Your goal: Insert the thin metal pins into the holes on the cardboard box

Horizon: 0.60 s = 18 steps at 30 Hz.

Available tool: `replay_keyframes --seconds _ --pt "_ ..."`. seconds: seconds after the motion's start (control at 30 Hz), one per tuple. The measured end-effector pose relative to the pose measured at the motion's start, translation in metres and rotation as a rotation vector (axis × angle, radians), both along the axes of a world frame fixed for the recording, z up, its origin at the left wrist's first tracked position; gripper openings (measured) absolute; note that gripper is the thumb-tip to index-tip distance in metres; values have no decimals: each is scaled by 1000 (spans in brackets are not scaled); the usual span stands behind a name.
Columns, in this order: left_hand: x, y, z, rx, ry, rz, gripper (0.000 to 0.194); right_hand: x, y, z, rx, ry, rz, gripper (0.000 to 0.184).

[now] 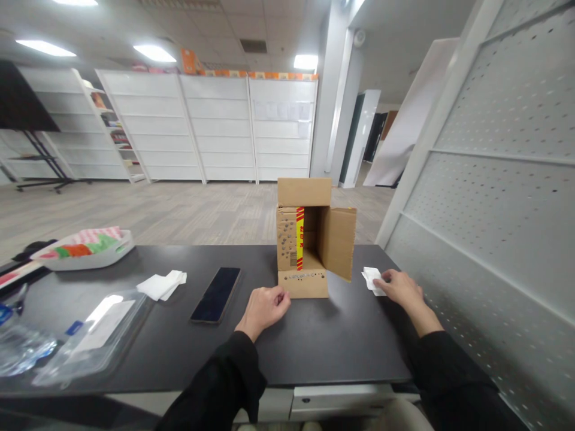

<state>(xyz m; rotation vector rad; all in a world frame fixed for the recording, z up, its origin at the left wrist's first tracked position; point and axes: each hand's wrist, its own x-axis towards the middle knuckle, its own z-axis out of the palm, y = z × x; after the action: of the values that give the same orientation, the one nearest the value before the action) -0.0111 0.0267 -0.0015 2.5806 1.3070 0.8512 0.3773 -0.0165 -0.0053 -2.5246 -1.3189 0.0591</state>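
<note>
An open cardboard box point(286, 239) stands on the dark table, its opening facing me and its flaps spread. Yellow-and-red tape runs down the flap on the left. My left hand point(266, 305) is curled into a loose fist beside the lower flap, with nothing visible in it. Over on the right, a small stack of folded white paper point(372, 276) lies near the table edge. My right hand point(401, 288) has its thumb and fingers closed at the near edge of that paper. The fingertips are partly hidden.
A black phone point(216, 296) and more folded white paper point(162, 285) lie left of the box. Farther left are a clear plastic case point(101, 335), a water bottle point(24, 347) and a white basket point(90, 260) holding colourful cloth. A perforated panel point(503, 197) borders the right side.
</note>
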Motion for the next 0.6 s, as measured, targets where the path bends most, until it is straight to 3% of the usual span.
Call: replay_keyframes --seconds 0.13,0.23,0.3,0.4,0.6 --pt "0 0 -1 4 0 2 35 -10 -2 -3 104 112 -45 21" --pt "0 0 -1 3 3 3 35 -23 -14 -4 431 371 -70 30" --pt "0 0 0 -3 10 5 35 -41 -28 3 703 681 -47 46" --pt "0 -1 1 -13 20 11 35 -82 -56 27 940 1021 43 54" --pt "0 -1 1 -16 8 17 36 -187 -108 98 898 1202 361 34"
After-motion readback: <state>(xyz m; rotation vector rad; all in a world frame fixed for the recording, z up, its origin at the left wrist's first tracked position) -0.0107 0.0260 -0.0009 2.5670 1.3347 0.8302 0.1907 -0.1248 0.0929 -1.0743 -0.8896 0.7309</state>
